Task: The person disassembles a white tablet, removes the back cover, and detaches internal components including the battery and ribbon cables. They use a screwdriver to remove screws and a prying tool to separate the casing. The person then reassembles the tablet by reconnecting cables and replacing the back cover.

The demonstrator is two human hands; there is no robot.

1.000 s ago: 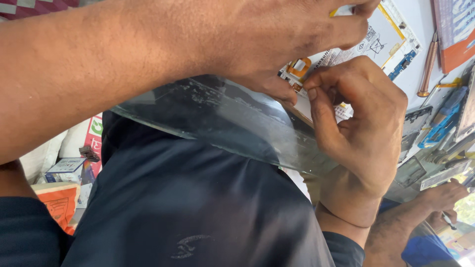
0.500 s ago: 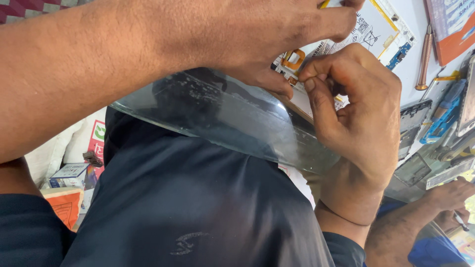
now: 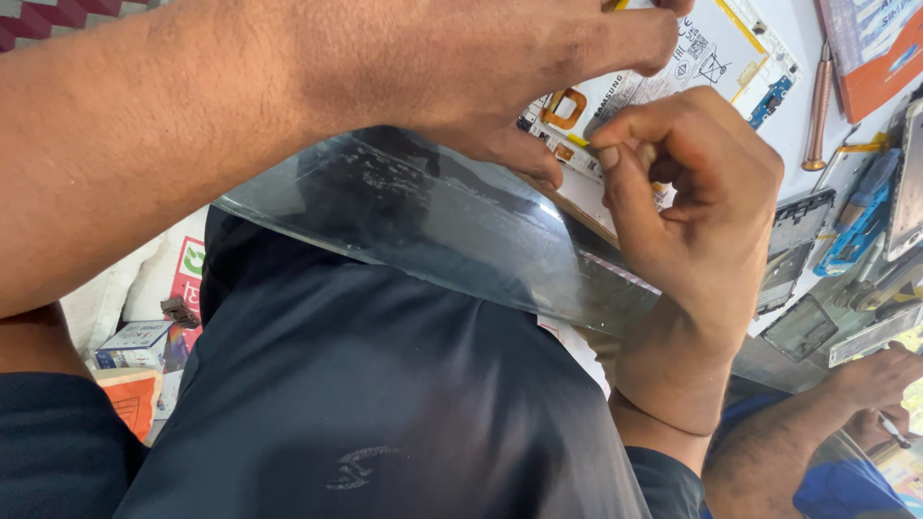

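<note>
A wide, thin, dark glass panel (image 3: 452,226), smeared and reflective, juts out over the person's lap in dark blue cloth (image 3: 385,384), tilted down toward the right, probably so its far edge meets the opened device. That device, a flat opened tablet with a white battery and orange-edged connectors (image 3: 673,67), lies past the panel on the white table (image 3: 803,115). The left hand (image 3: 500,67) reaches across from the upper left, its grip closed over the panel and device edge, seemingly to steady them. The right hand (image 3: 692,211) is curled tight, thumb and forefinger pinched at the seam; what they pinch is too small to tell. A slim copper-coloured screwdriver (image 3: 817,106) lies well apart. Another person's hand (image 3: 870,380) rests at lower right.
</note>
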